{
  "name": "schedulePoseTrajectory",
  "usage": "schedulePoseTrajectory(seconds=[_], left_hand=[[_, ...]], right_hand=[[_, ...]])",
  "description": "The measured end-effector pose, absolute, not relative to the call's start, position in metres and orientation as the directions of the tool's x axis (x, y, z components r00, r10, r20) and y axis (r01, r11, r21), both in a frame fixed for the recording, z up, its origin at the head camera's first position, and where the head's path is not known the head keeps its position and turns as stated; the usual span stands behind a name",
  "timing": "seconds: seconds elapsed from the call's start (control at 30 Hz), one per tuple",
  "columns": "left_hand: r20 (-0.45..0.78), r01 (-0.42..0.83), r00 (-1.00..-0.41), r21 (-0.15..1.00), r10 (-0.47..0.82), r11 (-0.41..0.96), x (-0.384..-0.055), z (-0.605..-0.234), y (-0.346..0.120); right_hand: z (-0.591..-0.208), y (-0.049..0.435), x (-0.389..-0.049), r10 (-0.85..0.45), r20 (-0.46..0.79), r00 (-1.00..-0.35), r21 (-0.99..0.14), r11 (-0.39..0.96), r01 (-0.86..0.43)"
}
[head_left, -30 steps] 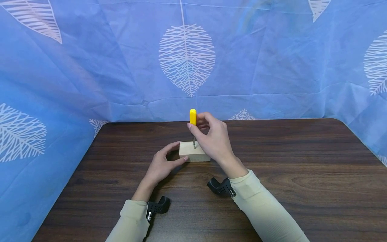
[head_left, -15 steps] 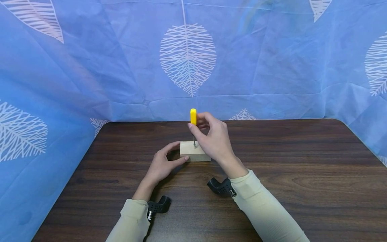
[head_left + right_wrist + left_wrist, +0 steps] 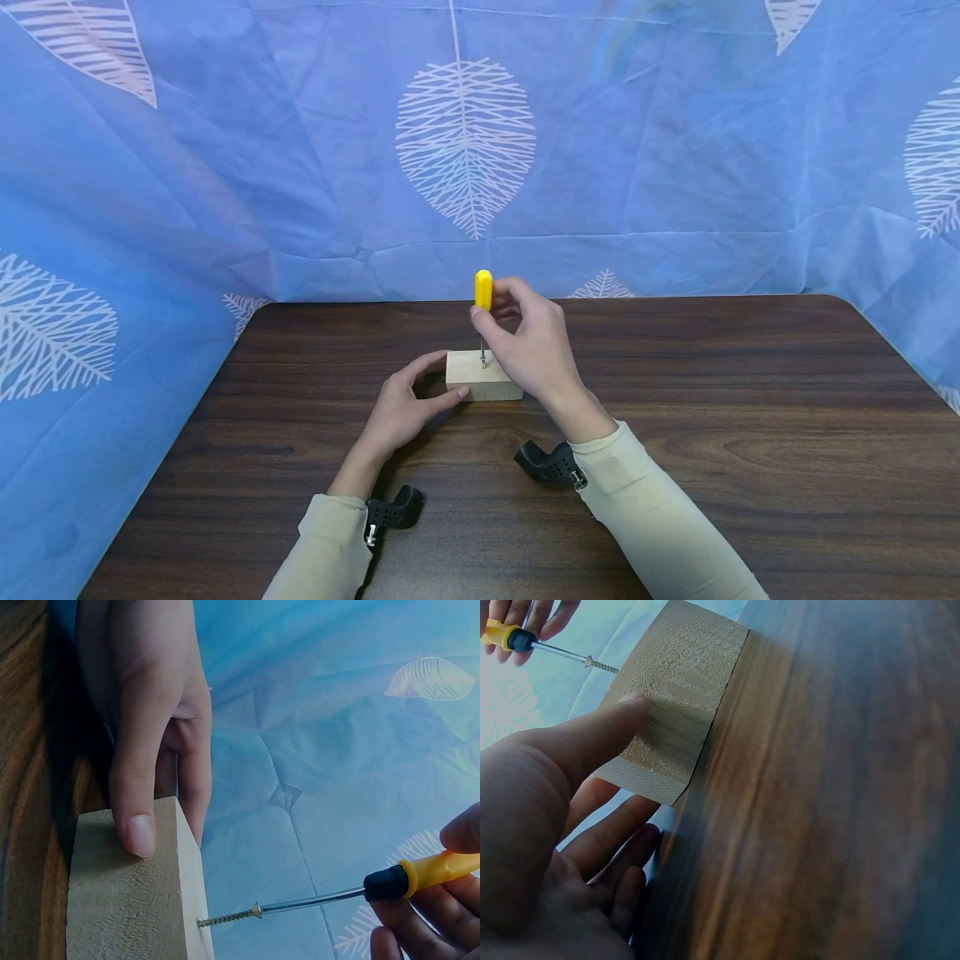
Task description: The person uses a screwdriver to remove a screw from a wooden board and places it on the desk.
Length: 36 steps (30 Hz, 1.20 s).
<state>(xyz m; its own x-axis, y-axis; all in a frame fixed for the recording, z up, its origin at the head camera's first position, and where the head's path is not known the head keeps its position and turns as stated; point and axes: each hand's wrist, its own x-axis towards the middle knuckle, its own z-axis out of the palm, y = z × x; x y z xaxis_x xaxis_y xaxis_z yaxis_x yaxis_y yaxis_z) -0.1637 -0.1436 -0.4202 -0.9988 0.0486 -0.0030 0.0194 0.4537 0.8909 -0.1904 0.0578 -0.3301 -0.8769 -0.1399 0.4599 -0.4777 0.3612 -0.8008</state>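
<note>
A pale wooden block [image 3: 480, 388] lies on the table, steadied by my left hand [image 3: 401, 408], whose thumb is on the near face and fingers round the far side. A screw [image 3: 229, 918] stands in the block's top face, most of its thread still showing. My right hand [image 3: 536, 342] pinches the yellow handle of a screwdriver [image 3: 483, 292] between thumb and fingers. The shaft points down, its tip meeting the screw head, as the right wrist view shows. In the left wrist view, the screwdriver [image 3: 555, 650] and screw line up.
The dark wood-grain table [image 3: 750, 417] stretches out on both sides of the block. Behind it hangs a blue cloth [image 3: 637, 150] with white leaf prints. Black wrist mounts [image 3: 546, 462] stick out from both sleeves, low over the table.
The screwdriver's handle has shifted slightly to the right and turned a little in my right fingers. The block and my left hand stay nearly where they were.
</note>
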Motion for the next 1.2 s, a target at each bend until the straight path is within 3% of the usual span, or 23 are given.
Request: schedulePoseTrajectory(seconds=[1.2], left_hand=[[-0.007,0.015,-0.999,0.887,0.046,0.461,-0.1636,-0.4196,-0.1439]], right_hand=[[-0.3302,0.0583,-0.1879,-0.159,0.472,-0.867,-0.792,0.356,-0.496]])
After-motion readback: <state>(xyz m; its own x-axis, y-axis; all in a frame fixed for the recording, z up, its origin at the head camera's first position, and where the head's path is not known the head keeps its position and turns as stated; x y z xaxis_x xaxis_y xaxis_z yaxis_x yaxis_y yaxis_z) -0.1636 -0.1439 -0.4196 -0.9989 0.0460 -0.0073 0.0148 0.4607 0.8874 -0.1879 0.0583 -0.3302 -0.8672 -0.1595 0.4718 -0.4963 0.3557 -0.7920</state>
